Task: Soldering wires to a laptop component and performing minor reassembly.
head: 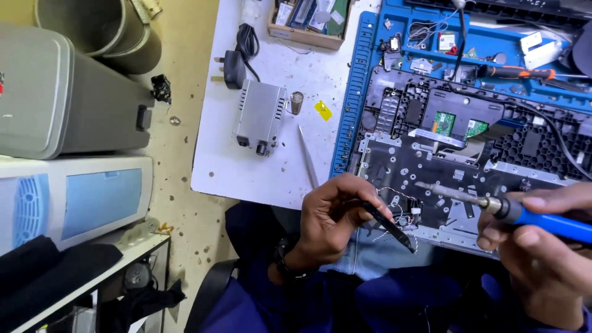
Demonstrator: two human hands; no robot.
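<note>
L hand is clamped on black tweezers, tips down by a small tangle of thin wires at the near edge of the opened laptop chassis. R hand is gripped round a blue-handled soldering iron, tip hovering just above the board, near the wires. Risks, as I judge: hot tip strays & melts wire insulation or nearby plastic; the chassis overhangs the counter edge w/ the lap below, so it could tip; the iron's cord could snag.
</note>
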